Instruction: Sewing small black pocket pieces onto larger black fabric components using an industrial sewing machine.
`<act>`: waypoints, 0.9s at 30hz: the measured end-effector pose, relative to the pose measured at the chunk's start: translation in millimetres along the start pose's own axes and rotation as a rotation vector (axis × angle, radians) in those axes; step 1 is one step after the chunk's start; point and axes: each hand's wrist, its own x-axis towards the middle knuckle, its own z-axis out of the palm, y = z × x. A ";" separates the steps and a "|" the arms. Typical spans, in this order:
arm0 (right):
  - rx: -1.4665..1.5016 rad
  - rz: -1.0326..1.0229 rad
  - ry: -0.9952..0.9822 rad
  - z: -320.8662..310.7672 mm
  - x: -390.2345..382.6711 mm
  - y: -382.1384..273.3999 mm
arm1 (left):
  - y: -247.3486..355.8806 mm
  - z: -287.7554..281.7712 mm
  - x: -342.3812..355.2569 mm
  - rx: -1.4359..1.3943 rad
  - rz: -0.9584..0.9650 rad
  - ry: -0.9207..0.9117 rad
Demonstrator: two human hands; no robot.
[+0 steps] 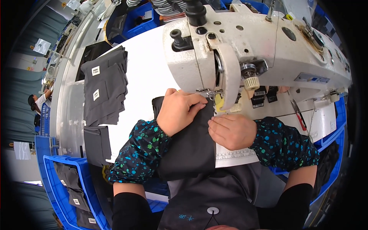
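Lengthwise, dark cloth (188,155) points toward the machine (264,38) (left fingers (195,99) pinch it; right fingers (219,129), can't tell).

A flat, dark charcoal-grey, roughly rectangular piece of matte woven-looking fabric (188,153) lay at the centre of the frame, its length running from just above the middle down toward the lower centre. Its right edge was fairly straight and near-vertical, and its upper left corner showed a darker, rounded, seemingly folded border. The lower part spread mostly smooth, with faint soft creases, while some of the upper part was hidden from view.
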 end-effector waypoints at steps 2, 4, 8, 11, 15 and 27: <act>0.002 0.009 -0.003 -0.9 -0.3 0.7 | -0.6 0.7 -1.5 0.021 0.077 0.060; 0.005 0.021 -0.007 -1.0 -1.8 1.4 | 1.1 -1.0 -2.0 0.105 0.082 0.052; -0.017 0.016 -0.028 -4.0 -2.5 4.4 | -1.2 1.6 -3.2 0.103 0.103 0.077; -0.016 0.027 -0.045 -3.5 -5.3 6.4 | -4.7 6.0 -1.4 0.136 0.149 0.107; -0.037 0.038 -0.068 -8.1 -3.9 6.6 | -3.6 5.0 -1.3 0.167 0.167 0.120; -0.032 0.099 -0.048 -6.0 -4.8 5.7 | -11.4 7.9 1.9 0.121 0.150 0.122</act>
